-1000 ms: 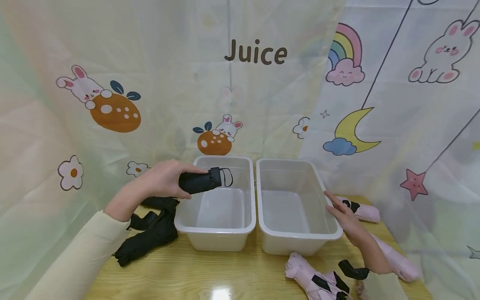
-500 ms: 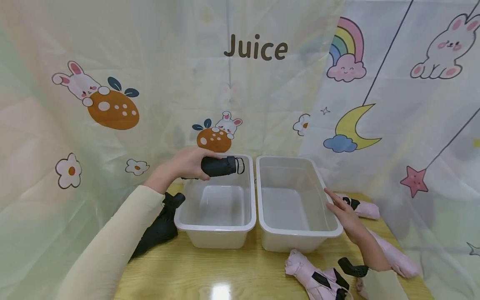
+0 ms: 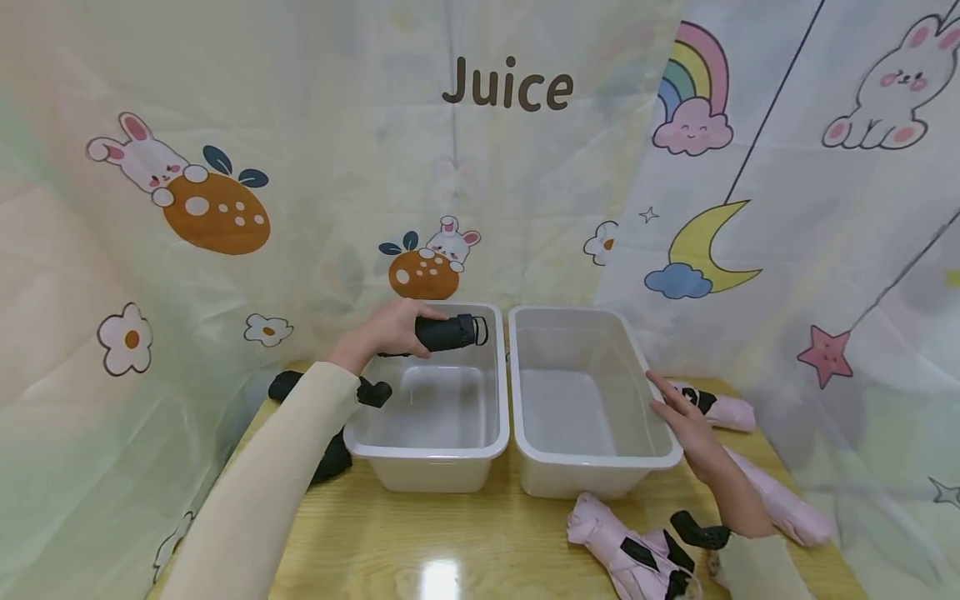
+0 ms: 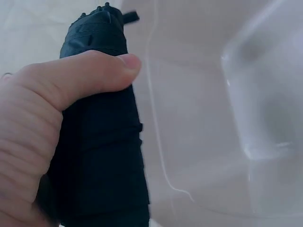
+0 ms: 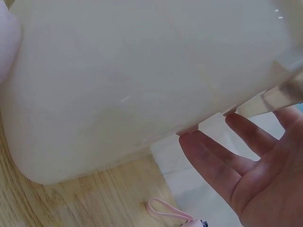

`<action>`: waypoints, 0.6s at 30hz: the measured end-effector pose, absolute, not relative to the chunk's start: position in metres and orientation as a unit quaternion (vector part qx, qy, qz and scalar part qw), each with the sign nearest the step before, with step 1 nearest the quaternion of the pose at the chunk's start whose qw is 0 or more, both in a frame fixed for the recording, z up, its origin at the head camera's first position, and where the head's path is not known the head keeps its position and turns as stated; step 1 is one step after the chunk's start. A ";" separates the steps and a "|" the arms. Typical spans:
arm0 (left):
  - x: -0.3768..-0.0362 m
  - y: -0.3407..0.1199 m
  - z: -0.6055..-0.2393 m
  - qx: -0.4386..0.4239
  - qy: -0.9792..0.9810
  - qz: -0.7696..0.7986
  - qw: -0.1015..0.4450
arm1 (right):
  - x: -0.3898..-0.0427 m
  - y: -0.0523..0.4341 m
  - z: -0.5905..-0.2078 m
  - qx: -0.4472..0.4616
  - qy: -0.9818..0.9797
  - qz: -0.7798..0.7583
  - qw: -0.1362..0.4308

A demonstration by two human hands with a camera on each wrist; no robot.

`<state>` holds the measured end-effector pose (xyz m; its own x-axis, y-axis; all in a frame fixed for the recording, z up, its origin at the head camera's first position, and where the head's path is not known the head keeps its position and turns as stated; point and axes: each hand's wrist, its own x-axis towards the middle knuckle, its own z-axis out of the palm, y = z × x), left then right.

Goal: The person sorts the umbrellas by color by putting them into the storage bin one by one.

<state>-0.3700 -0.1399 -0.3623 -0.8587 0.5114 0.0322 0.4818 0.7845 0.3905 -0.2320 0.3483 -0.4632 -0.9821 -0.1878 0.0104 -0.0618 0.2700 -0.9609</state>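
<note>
The left hand point(image 3: 386, 333), fingers wrapped round a black umbrella point(image 3: 447, 332), has carried it farther over the left bin point(image 3: 427, 450). Release looks close. The right hand point(image 3: 686, 425) stays flat, fingers straight, against the right bin point(image 3: 600, 462).

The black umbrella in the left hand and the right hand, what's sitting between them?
In the head view, the two white bins: the black umbrella hangs over the left bin, and the right bin, empty, reaches to the right hand at its rim.
</note>
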 end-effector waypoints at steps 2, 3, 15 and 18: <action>-0.375 -0.138 -0.365 0.269 0.944 0.188 0.040 | -0.231 0.349 -0.463 -0.074 0.796 -0.599 0.052; -0.377 -0.136 -0.366 0.272 0.944 0.184 0.040 | -0.230 0.349 -0.464 -0.072 0.797 -0.598 0.052; -0.401 -0.129 -0.390 0.263 0.946 0.183 0.055 | -0.233 0.348 -0.464 -0.074 0.794 -0.601 0.050; -0.405 -0.127 -0.396 0.259 0.949 0.171 0.054 | -0.234 0.349 -0.465 -0.074 0.793 -0.602 0.054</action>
